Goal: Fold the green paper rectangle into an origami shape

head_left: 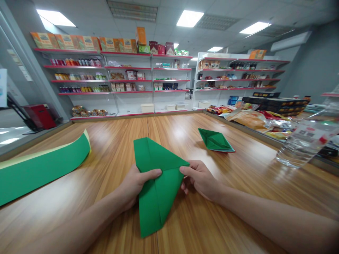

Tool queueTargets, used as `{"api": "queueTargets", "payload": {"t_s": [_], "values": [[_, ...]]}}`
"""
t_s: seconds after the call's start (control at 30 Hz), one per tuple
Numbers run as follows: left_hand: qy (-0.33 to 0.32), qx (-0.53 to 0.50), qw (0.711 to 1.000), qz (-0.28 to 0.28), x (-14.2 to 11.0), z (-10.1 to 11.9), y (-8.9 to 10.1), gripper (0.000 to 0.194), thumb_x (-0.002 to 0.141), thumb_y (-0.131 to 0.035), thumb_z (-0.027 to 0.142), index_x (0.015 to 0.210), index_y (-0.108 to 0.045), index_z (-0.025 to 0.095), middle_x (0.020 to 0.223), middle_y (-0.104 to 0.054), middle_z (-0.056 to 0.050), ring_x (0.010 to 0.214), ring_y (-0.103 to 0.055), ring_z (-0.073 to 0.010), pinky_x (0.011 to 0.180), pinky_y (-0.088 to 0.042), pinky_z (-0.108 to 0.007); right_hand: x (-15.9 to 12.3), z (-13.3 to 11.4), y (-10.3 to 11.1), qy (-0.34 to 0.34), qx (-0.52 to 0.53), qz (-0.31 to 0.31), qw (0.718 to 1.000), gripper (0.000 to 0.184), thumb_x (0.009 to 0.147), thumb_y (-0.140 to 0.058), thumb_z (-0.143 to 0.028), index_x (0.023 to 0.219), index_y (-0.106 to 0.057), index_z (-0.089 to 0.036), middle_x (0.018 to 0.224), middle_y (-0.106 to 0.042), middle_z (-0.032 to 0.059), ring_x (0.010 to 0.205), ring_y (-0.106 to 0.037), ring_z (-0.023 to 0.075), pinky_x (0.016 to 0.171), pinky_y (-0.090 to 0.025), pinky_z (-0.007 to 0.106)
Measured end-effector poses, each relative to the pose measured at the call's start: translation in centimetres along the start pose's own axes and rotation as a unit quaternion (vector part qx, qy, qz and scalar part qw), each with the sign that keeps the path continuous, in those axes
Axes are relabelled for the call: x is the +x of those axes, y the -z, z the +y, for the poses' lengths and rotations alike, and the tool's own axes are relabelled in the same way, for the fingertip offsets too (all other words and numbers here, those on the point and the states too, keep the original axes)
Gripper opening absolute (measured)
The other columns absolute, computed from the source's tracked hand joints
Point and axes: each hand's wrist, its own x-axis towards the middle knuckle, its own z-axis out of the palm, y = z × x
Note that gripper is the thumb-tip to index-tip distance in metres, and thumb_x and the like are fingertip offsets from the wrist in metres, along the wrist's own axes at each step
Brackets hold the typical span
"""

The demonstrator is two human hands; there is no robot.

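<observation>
A green sheet of paper (155,153), folded into a pointed shape with crease lines, is held up over the wooden table. My left hand (136,183) grips it from the left, the thumb lying on its face and the other fingers hidden behind. At the pointed right corner, my right hand (197,176) pinches the paper between thumb and fingers. Beyond that hand, a folded green paper piece (215,139) rests on the table with several layers showing at its edge. To the far left lies a curled green paper strip (47,167) with a yellowish underside.
The wooden table (113,141) spans the foreground. A clear plastic bottle (299,144) stands at its right side. Past the right edge are packaged snacks (251,120) and stacked black boxes (278,104). Stocked shelves (127,91) line the back, and a red box (39,116) is at left.
</observation>
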Motion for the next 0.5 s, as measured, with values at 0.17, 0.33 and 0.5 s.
{"api": "queueTargets", "payload": {"t_s": [0.17, 0.33, 0.5], "values": [[-0.006, 0.012, 1.0, 0.001, -0.04, -0.06, -0.11, 0.04, 0.071, -0.077, 0.029, 0.105, -0.066, 0.012, 0.109, -0.069, -0.016, 0.096, -0.066, -0.0324, 0.081, -0.054, -0.041, -0.07, 0.0, 0.05, -0.011, -0.031, -0.005, 0.999, 0.032, 0.076, -0.066, -0.044, 0.073, -0.059, -0.013, 0.053, -0.062, 0.0009, 0.041, -0.055, 0.0103, 0.036, -0.043, 0.019], [-0.006, 0.02, 1.0, -0.008, -0.18, 0.04, -0.42, 0.045, 0.068, -0.079, 0.028, 0.108, -0.065, 0.013, 0.112, -0.067, -0.017, 0.099, -0.065, -0.0341, 0.084, -0.053, -0.044, -0.05, 0.28, 0.43, -0.021, -0.053, -0.002, 0.998, 0.033, 0.077, -0.066, -0.044, 0.073, -0.06, -0.012, 0.052, -0.061, 0.0, 0.039, -0.054, 0.0089, 0.036, -0.041, 0.017], [-0.003, 0.029, 0.999, -0.046, -0.61, 0.35, -0.51, 0.041, 0.071, -0.076, 0.026, 0.108, -0.064, 0.012, 0.111, -0.067, -0.016, 0.101, -0.063, -0.0355, 0.087, -0.051, -0.045, -0.29, 0.12, 0.2, -0.02, -0.043, -0.024, 0.999, 0.027, 0.079, -0.064, -0.039, 0.082, -0.063, -0.013, 0.056, -0.062, -0.0002, 0.042, -0.055, 0.0098, 0.037, -0.043, 0.017]]}}
